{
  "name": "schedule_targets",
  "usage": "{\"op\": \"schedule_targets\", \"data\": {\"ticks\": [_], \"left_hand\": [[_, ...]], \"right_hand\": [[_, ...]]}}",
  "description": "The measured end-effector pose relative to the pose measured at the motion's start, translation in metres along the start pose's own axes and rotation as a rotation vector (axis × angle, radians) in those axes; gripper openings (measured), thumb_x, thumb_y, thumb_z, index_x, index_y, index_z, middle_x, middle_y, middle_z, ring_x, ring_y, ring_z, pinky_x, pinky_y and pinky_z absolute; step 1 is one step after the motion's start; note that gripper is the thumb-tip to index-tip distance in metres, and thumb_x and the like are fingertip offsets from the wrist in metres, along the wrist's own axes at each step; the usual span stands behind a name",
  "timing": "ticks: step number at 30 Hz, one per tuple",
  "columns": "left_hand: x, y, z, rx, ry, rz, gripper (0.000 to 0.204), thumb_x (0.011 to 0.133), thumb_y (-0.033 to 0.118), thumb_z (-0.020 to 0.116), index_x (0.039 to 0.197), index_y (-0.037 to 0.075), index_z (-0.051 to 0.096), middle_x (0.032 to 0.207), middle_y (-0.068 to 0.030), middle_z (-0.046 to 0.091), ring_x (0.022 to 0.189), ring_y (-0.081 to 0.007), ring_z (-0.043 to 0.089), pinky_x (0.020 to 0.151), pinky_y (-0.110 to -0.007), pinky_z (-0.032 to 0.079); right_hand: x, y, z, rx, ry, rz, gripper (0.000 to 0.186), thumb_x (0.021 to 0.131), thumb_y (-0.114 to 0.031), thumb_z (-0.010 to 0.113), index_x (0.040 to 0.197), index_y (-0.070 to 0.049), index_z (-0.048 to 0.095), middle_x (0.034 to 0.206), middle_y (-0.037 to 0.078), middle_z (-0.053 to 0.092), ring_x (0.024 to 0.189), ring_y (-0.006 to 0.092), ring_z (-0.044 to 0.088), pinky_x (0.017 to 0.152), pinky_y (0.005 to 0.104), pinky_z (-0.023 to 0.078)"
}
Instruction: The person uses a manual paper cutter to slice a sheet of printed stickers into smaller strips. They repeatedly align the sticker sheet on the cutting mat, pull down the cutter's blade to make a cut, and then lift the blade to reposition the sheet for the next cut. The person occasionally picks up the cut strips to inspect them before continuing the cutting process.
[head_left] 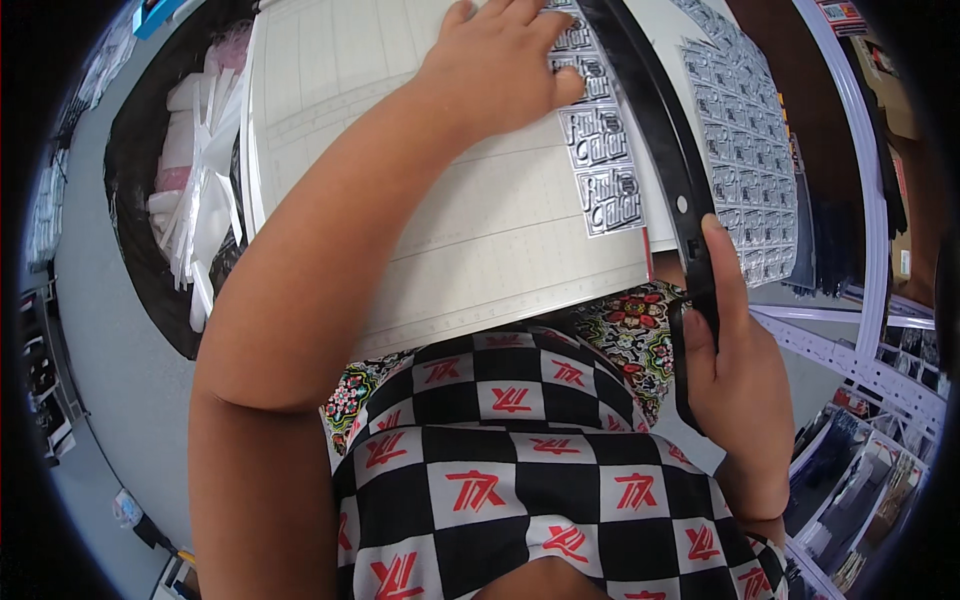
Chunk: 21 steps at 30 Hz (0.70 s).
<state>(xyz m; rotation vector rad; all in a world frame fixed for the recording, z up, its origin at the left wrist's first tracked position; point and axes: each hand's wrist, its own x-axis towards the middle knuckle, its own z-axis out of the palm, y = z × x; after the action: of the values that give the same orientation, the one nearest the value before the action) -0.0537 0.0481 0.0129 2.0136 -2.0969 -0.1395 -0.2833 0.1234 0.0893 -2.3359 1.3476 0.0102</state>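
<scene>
Checkered shirt (480, 490): nearest.
Left hand (500, 65): fingers splayed, thumb on sticker strip (612, 205); best kept clear of arm.
Right hand (740, 365): fingers grasping black cutter arm (657, 112); steady grip advised.

- grey floor (130, 420), smooth and plain, running down the left side and showing again at the right
- black bag (122, 230) standing on it at the left, holding white strips (205, 195) and pink scraps
- pale lilac metal rack (852, 130) at the right, its post bent by the lens, with a brace (825, 342) full of holes
- crowded goods (850, 500) low on that rack
- dark brown surface (808, 110) beside the post
- bright, even light; rim dark
</scene>
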Motion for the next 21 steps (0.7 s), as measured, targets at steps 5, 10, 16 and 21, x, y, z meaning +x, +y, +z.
{"op": "schedule_targets", "data": {"ticks": [5,10,16,21], "left_hand": [[0.007,-0.006,0.011,0.006,0.015,0.017,0.057,0.081,0.033,0.034,0.128,0.001,0.032,0.136,-0.0185,0.026,0.129,-0.0285,0.019,0.105,-0.046,0.018],[0.004,-0.002,0.004,-0.025,-0.01,0.004,0.056,0.081,0.033,0.034,0.128,0.001,0.032,0.135,-0.0186,0.026,0.129,-0.0283,0.019,0.105,-0.046,0.018],[-0.002,0.001,-0.006,-0.055,-0.01,0.011,0.055,0.083,0.032,0.035,0.128,0.001,0.032,0.136,-0.0184,0.026,0.129,-0.0278,0.019,0.105,-0.046,0.017],[-0.002,-0.001,-0.005,-0.066,-0.017,0.018,0.054,0.084,0.032,0.035,0.128,0.002,0.032,0.136,-0.0182,0.026,0.129,-0.0274,0.019,0.105,-0.045,0.017]], "right_hand": [[-0.002,-0.013,-0.01,-0.036,-0.012,0.075,0.059,0.08,-0.001,0.045,0.134,-0.013,0.023,0.118,0.018,0.047,0.083,0.0374,0.054,0.068,0.0402,0.043],[-0.002,-0.012,-0.009,-0.045,-0.005,0.068,0.061,0.079,0.0,0.046,0.134,-0.014,0.022,0.112,0.02,0.05,0.077,0.0384,0.055,0.064,0.0414,0.043],[-0.002,-0.004,0.002,-0.024,0.014,0.036,0.062,0.079,0.001,0.046,0.134,-0.013,0.022,0.106,0.021,0.054,0.072,0.0381,0.058,0.059,0.0418,0.044],[-0.002,-0.005,0.004,-0.042,0.031,0.028,0.061,0.08,0.001,0.046,0.134,-0.012,0.022,0.106,0.021,0.054,0.071,0.0378,0.058,0.059,0.0415,0.044]]}}
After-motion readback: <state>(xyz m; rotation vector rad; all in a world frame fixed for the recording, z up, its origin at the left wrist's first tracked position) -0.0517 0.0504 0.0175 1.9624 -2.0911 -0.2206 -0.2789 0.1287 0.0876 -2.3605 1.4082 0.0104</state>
